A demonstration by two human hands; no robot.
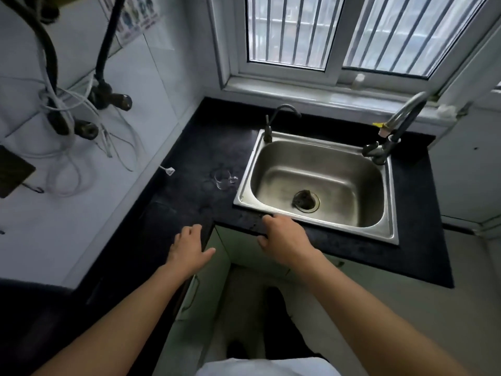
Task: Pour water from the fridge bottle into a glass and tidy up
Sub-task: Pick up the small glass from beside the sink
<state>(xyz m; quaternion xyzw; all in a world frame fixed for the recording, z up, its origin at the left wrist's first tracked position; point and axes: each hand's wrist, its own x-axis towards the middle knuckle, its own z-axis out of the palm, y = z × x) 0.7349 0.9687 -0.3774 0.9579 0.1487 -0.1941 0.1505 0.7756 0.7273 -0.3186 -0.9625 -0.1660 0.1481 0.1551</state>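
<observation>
Daylight enters through the barred window (339,31) at the top, cool and soft, and it is the one evident source. The white wall tiles (141,85) on the left catch it and read pale blue-grey, while the black countertop (195,147) swallows most of it, showing only faint sheen near the clear glass (223,179). The steel sink (322,183) gives a dull, diffuse reflection without hard glare. The lower left corner falls into deep shadow. Wide-angle distortion bows the window frame and counter edges outward. The whole frame is slightly soft, with the forearms near the bottom edge blurred most.
</observation>
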